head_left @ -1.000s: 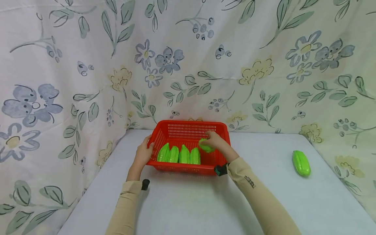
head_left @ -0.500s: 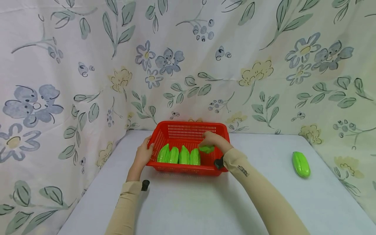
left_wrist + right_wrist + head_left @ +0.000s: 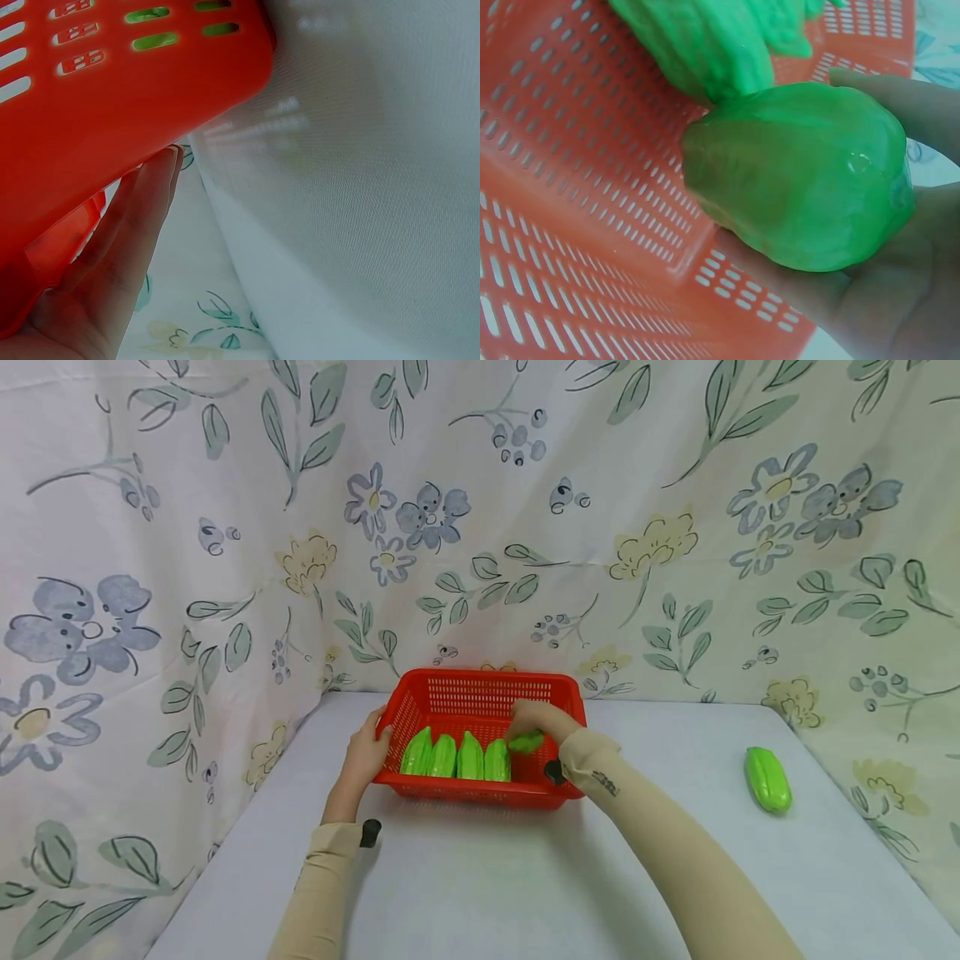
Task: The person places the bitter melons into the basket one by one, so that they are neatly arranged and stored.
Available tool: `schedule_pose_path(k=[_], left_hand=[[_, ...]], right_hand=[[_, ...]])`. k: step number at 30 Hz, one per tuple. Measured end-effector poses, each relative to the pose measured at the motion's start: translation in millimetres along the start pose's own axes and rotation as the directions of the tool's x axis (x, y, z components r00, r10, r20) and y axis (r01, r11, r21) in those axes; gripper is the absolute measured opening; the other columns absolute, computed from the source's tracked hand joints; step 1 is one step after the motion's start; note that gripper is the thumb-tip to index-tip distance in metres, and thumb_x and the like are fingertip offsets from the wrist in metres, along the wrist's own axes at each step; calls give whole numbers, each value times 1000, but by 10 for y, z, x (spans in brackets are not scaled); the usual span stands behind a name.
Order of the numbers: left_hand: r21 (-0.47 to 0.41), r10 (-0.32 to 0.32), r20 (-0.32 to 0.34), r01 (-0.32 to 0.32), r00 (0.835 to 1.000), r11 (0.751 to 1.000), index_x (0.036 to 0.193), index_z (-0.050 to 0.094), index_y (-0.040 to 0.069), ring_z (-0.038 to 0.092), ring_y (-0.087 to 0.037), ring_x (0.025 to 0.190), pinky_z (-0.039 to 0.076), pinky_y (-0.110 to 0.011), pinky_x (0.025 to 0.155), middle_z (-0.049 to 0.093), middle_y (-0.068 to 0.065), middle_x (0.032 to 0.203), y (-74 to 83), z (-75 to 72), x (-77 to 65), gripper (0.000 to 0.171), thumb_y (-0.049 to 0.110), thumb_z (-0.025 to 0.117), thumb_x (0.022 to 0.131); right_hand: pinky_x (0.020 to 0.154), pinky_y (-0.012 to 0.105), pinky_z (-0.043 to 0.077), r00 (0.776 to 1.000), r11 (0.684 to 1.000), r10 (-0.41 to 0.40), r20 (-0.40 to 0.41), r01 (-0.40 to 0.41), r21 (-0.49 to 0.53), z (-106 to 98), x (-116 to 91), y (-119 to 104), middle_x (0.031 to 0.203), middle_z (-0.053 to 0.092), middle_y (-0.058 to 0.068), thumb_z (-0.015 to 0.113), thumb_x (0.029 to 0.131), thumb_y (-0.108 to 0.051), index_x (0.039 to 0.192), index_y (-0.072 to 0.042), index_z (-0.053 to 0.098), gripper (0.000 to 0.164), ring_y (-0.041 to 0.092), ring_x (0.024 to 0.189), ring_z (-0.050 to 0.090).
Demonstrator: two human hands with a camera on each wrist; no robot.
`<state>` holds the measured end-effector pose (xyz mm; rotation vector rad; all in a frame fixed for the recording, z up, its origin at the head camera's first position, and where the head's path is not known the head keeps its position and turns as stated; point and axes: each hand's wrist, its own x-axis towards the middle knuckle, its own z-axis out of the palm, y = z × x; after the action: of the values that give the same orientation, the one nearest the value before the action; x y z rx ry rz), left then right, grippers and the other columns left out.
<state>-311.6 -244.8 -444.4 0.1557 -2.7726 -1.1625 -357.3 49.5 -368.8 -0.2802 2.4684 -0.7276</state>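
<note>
My right hand [image 3: 536, 718] holds a bright green, ridged gourd [image 3: 802, 176] inside the red plastic basket [image 3: 480, 792]. In the right wrist view, fingers and thumb lie along opposite sides of this gourd, over the perforated basket floor. Its tapered end points away from the palm, close beside another green gourd [image 3: 705, 45]. Several such gourds [image 3: 470, 758] stand side by side in the basket's left half, leaning lengthwise. My left hand [image 3: 366, 752] grips the basket at its left rim; the left wrist view has its fingers [image 3: 142, 195] against the outside wall.
A single green gourd [image 3: 768, 779] lies on the white table [image 3: 480, 877], well to the right of the basket. Behind the table and along both sides hangs a floral cloth [image 3: 480, 527]. The basket sits near the table's far edge.
My right hand has shifted slightly left and lower in the basket with its gourd, toward the row. The gourd's visible part has shrunk behind the hand. My left hand stays at the rim.
</note>
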Motion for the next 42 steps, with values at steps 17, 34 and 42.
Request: schedule_pose_path(k=[17, 34, 42], left_hand=[[-1, -9, 1, 9, 1000, 1000, 153, 29, 13, 59, -26, 79, 46, -28, 58, 55, -27, 133, 27, -24, -11, 52, 24, 43, 104], [-10, 8, 1, -8, 1000, 1000, 152, 30, 10, 57, -25, 76, 45, -29, 59, 56, -30, 130, 36, -21, -33, 51, 21, 41, 104], [0, 4, 2, -4, 1000, 1000, 153, 29, 11, 58, -25, 77, 45, -29, 60, 56, -29, 129, 29, -21, -28, 51, 21, 41, 104]], right_hand=[[69, 27, 42, 999, 973, 5, -35, -13, -231, 112, 81, -23, 91, 52, 6, 67, 89, -22, 106, -1, 59, 28, 17, 80, 48], [93, 47, 53, 1000, 1000, 23, 4, -23, -16, 120, -70, 37, 144, 46, 17, 62, 94, -25, 144, 0, 40, 61, 33, 117, 54], [87, 42, 56, 1000, 1000, 2, 21, -3, 13, 87, -93, 141, 143, 46, 19, 66, 91, -31, 144, 1, 39, 68, 30, 113, 56]])
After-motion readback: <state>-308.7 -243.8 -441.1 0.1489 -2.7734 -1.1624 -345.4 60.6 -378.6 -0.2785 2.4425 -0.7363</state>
